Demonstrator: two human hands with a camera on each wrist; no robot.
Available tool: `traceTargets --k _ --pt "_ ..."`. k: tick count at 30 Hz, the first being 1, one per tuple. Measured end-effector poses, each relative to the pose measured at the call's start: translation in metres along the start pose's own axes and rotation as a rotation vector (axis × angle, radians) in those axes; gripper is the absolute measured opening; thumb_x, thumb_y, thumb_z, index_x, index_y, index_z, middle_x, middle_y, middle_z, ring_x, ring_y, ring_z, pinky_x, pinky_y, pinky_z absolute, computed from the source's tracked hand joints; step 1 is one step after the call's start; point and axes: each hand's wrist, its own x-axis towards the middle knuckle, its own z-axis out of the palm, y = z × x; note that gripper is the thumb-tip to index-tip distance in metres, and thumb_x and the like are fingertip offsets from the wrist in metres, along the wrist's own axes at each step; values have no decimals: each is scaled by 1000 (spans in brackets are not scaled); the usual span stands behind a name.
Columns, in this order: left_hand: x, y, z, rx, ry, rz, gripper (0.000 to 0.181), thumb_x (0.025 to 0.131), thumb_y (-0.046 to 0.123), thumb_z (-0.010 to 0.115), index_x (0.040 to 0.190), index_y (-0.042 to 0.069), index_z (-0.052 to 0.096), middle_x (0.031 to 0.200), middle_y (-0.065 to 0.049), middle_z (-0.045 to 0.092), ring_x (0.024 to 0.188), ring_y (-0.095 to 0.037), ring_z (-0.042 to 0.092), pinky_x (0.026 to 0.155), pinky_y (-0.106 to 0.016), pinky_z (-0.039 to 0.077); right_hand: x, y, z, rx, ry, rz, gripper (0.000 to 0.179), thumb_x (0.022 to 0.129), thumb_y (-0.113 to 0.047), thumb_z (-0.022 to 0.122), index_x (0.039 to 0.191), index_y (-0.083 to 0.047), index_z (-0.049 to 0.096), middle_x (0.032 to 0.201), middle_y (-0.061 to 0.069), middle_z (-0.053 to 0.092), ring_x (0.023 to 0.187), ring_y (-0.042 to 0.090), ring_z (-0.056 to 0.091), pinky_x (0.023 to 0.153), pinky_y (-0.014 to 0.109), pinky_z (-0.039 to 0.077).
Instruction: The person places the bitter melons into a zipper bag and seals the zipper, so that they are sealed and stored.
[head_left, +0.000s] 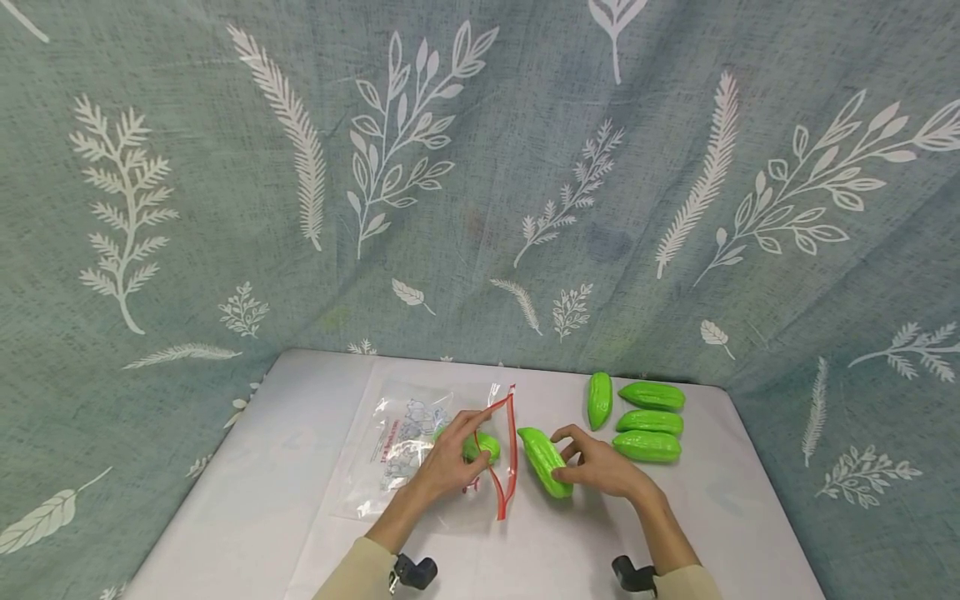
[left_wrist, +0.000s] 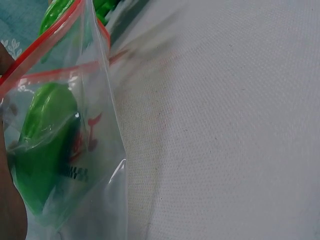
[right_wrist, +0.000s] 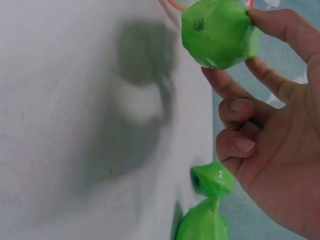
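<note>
A clear zip bag (head_left: pixel 352 492) with a red seal lies on the table, its mouth spread toward the right. Inside it, near the mouth, rests one green bitter melon (left_wrist: pixel 50 110), seen through the plastic. My left hand (head_left: pixel 448 458) holds the bag by its mouth, a finger at the red seal. To the right of the mouth, my right hand (head_left: pixel 596 465) grips another bitter melon (head_left: pixel 547 462) between thumb and fingertips near its blunt end. Its pointed end faces the bag opening. In the right wrist view that melon (right_wrist: pixel 220 35) shows end-on, with its shadow on the tabletop.
Three bitter melons (head_left: pixel 648 421) lie in a stack of rows at the right, with one more melon (head_left: pixel 599 401) placed lengthwise beside them. The white table (head_left: pixel 247 467) meets a green leaf-patterned cloth (head_left: pixel 480 208) at its back and sides.
</note>
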Motion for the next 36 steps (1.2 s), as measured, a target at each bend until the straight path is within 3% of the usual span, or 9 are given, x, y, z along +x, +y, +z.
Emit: traceTargets --k 18,27,36 --pt "1 -1 1 3 8 26 72 83 21 72 150 15 48 131 -2 57 114 -30 62 95 -46 54 9 -9 6 14 -9 2 53 83 -40 77 129 -25 56 111 5 67 97 21 63 76 41 53" --pt "1 1 0 18 -7 -9 71 84 24 72 150 18 48 134 2 56 121 -19 58 100 -44 52 16 -9 10 5 1 -35 51 84 -40 76 129 -27 56 110 4 66 94 19 62 73 38 52" --pt "1 0 0 14 24 48 69 83 21 72 148 10 51 134 -2 56 119 -19 58 96 -42 53 23 -13 14 -3 23 -63 49 85 -37 75 129 -26 58 109 4 67 86 18 60 70 37 49"
